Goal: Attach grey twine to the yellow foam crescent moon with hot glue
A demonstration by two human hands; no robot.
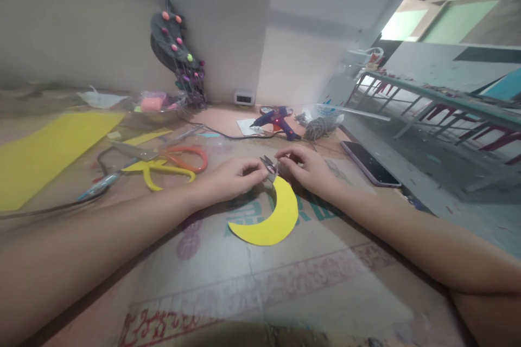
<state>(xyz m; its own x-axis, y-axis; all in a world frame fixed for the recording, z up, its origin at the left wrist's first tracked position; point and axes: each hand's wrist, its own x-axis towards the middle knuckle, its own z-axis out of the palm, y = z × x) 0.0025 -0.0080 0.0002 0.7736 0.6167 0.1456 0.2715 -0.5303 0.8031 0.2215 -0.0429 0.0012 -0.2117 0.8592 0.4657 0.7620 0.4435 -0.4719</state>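
Observation:
A yellow crescent moon cutout (287, 214) lies on the printed sheet in front of me, its upper tip between my hands. My left hand (242, 176) is closed in a pinch just left of that tip. Between the fingertips of both hands shows a small dark pointed piece (267, 162), with a bit of pink beside it; its kind is too small to tell. My right hand (303, 168) has thumb and forefinger pinched together close to the crescent's tip, and what they hold is hidden.
Orange-handled scissors (189, 157), yellow-handled scissors (152, 176) and a yellow sheet (49, 152) lie left. Behind are a blue glue gun (277, 121), grey yarn (321, 127) and a dark crescent ornament with pompoms (166, 43). A phone (370, 162) lies at the right edge.

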